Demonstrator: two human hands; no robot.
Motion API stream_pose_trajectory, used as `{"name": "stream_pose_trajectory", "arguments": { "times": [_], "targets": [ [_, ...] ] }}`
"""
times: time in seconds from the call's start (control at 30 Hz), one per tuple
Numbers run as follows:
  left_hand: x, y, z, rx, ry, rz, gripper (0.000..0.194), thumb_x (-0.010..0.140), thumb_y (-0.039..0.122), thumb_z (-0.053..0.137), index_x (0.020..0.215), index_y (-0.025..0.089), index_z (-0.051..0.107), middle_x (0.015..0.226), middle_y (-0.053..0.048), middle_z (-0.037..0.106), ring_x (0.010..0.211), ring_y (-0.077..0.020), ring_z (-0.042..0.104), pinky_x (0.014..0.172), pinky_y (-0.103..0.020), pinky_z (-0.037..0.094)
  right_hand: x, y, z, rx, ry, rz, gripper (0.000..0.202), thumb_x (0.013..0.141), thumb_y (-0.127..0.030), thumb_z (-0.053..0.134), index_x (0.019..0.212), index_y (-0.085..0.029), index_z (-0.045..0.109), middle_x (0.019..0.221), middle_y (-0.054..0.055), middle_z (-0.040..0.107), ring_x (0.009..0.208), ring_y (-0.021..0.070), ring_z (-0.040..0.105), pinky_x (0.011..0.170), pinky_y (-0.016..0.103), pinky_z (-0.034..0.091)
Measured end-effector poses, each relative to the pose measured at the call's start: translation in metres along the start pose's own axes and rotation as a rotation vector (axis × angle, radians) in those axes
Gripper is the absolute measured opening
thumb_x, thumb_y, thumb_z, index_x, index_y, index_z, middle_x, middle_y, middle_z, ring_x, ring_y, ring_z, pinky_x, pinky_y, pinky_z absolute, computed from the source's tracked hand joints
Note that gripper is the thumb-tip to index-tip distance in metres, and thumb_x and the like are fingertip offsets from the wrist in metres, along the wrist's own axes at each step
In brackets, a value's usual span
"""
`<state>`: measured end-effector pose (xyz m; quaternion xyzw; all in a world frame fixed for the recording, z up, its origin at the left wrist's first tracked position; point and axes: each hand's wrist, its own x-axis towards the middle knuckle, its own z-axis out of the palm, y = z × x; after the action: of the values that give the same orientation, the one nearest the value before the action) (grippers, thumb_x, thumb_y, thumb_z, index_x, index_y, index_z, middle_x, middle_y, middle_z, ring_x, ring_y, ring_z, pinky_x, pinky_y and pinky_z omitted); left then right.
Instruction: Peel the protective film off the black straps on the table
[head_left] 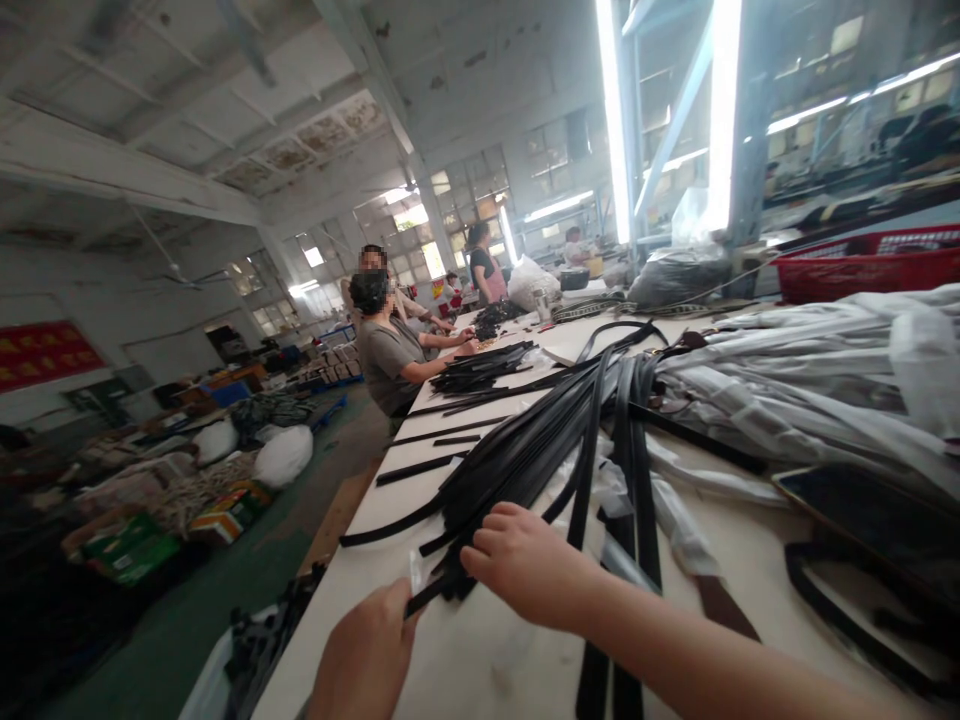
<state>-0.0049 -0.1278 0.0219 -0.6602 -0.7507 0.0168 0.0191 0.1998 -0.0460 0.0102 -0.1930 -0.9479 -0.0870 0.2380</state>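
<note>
A long bundle of black belt straps (pixel 525 440) lies across the white table (pixel 352 620). At its near end my left hand (pixel 367 645) is closed on the end of one black belt strap (pixel 429 597), with a bit of clear plastic (pixel 417 568) beside the fingers. That strap runs up to my right hand (pixel 525 565), whose fingers are curled round it over the bundle; its fingertips are partly hidden. Several shorter black strips (pixel 420 468) lie left of the bundle.
White-wrapped straps (pixel 817 370) heap up on the right, with a red basket (pixel 862 262) behind. Two co-workers (pixel 390 350) sit along the table's left edge near more black strips (pixel 484 368). A bin of black pieces (pixel 259 650) stands below the near left edge.
</note>
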Motion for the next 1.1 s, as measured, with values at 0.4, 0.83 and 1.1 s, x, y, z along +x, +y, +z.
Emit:
{"name": "stream_pose_trajectory", "arguments": {
  "times": [0.4, 0.83, 1.1],
  "targets": [
    [0.011, 0.02, 0.003, -0.013, 0.079, -0.024, 0.024, 0.093, 0.025, 0.036, 0.082, 0.02, 0.057, 0.082, -0.008, 0.07, 0.081, -0.0252, 0.067, 0.063, -0.031, 0.038, -0.001, 0.011, 0.006, 0.003, -0.142, 0.146, 0.014, 0.094, -0.025, 0.049, 0.088, -0.017, 0.059, 0.077, 0.005, 0.066, 0.07, 0.019, 0.061, 0.057, 0.028, 0.036],
    [0.032, 0.022, -0.002, -0.365, -0.085, 0.096, 0.027, 0.088, 0.032, 0.042, 0.076, 0.016, 0.06, 0.077, -0.006, 0.067, 0.075, -0.0207, 0.062, 0.065, -0.028, 0.039, -0.006, 0.05, -0.003, 0.129, -0.065, 0.344, 0.031, 0.094, -0.039, 0.052, 0.076, -0.016, 0.064, 0.077, 0.006, 0.067, 0.073, 0.0168, 0.062, 0.063, 0.026, 0.035],
    [0.044, 0.042, -0.002, -0.516, -0.205, 0.234, 0.022, 0.079, 0.034, 0.054, 0.071, 0.015, 0.061, 0.066, 0.0, 0.06, 0.067, -0.0189, 0.055, 0.057, -0.026, 0.033, -0.009, 0.038, 0.002, 0.322, -0.106, 0.125, 0.024, 0.088, -0.028, 0.056, 0.069, -0.017, 0.066, 0.069, 0.003, 0.066, 0.068, 0.0149, 0.059, 0.06, 0.024, 0.035]
  ]
}}
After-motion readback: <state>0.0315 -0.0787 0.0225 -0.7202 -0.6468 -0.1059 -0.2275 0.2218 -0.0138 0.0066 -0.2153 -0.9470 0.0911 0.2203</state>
